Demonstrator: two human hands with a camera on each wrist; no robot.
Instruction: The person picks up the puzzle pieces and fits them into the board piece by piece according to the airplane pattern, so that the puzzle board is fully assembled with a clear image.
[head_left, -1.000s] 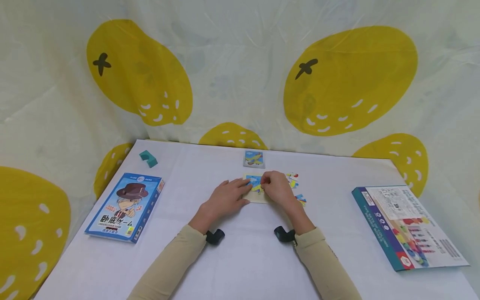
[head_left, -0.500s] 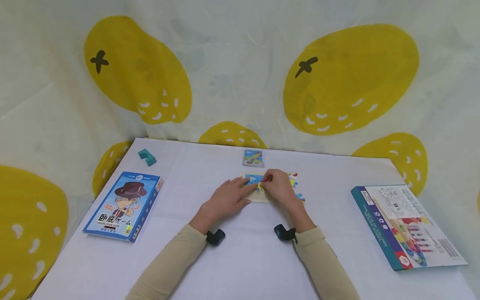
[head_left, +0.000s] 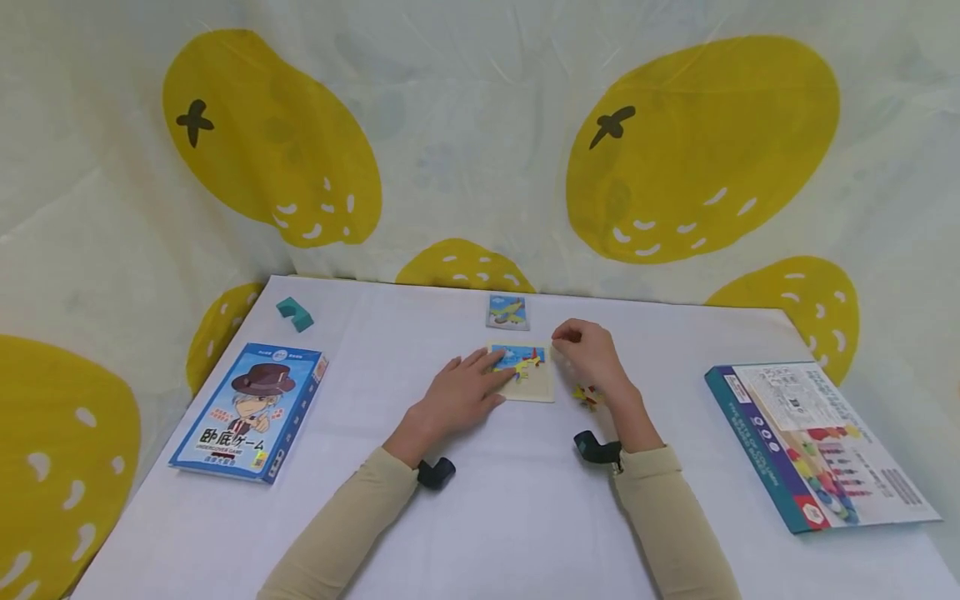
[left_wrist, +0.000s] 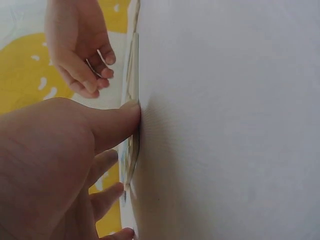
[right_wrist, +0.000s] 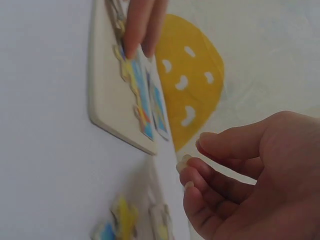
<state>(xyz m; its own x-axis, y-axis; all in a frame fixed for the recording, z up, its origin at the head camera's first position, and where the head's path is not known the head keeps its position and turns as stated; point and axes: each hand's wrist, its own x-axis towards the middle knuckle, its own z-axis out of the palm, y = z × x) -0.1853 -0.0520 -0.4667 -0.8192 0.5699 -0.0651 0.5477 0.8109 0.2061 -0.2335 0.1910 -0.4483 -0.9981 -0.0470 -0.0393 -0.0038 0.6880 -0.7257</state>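
Puzzle board: a pale, thin-rimmed puzzle board (head_left: 536, 389) lies flat at mid-desk (head_left: 498, 517), between the two hands, its near right part bare.
Fitted pieces: blue and yellow fitted pieces (head_left: 530, 357) fill the far part, partly covered by the left fingers.
Direction: the yellow band slants from a red patch at the far right toward the near left; the board looks longer side to side, though the slanted view leaves its true long axis uncertain.
Left hand: the left hand (head_left: 461, 396) rests on the board's left side, fingers spread and nearly straight, gripping nothing.
Right hand: the right hand (head_left: 596, 354) hovers just beyond the board's right edge, fingers loosely bent, a small gap to the thumb, nothing held.
Left wrist view: the board appears edge-on with the left thumb against its edge, a contact less plain from above; the printed picture cannot be read here.
Right wrist view: the gap between right thumb and fingers shows clearly, as does the board's rounded corner; the loose pieces (head_left: 587, 397) are blurred, their number unclear.
Picture card: beyond the board, a picture card (head_left: 507, 312) shows a yellow plane, nose to the near left.
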